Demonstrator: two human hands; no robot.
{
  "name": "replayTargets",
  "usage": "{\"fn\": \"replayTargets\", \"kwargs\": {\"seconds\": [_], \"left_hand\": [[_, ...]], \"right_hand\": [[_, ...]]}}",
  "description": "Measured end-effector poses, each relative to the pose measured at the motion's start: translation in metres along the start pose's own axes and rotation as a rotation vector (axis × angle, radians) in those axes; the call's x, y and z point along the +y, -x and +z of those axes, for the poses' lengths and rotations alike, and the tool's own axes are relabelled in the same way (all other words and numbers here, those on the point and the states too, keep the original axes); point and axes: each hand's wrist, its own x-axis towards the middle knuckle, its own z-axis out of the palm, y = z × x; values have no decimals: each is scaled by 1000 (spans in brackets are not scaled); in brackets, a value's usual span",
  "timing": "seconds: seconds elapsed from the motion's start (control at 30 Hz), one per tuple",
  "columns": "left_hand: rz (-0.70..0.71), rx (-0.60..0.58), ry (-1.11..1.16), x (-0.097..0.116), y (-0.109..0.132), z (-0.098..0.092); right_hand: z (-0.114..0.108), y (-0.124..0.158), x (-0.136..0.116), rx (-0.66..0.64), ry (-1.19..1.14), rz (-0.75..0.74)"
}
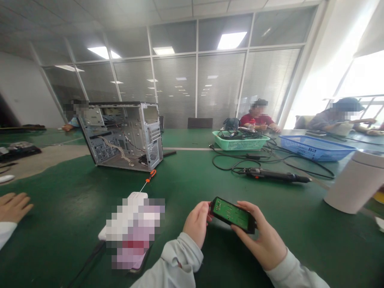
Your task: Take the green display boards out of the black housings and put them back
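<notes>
A green circuit board (230, 213) sits in a small black housing (251, 226), held between my two hands just above the green table. My left hand (196, 224) pinches the housing's left end. At the right end, my right hand (267, 240) grips it with the thumb on the near edge and fingers at the far edge. The board's face is turned up toward me. Closest to my left hand lie a white power strip (138, 195) and a purple object, both partly blurred out.
An open computer case (126, 136) stands behind, with an orange-handled screwdriver (152, 175) before it. An electric screwdriver (274, 175) with its cable lies by green (243, 143) and blue (318, 150) baskets. A white cylinder (352, 184) stands right. Another person's hand (13, 206) rests left.
</notes>
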Motion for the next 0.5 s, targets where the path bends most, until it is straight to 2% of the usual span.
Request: {"fn": "replayTargets", "kwargs": {"seconds": [0.13, 0.2, 0.3, 0.5], "left_hand": [[-24, -4, -7, 3, 4, 1], [-9, -20, -23, 3, 4, 0], [41, -65, -90, 3, 5, -1], [65, -141, -146, 6, 5, -1]], "right_hand": [[-5, -2, -4, 18, -32, -60], [-5, -2, -6, 19, -87, -29], [-5, -3, -4, 2, -225, 171], [-8, -8, -4, -243, -855, 735]]}}
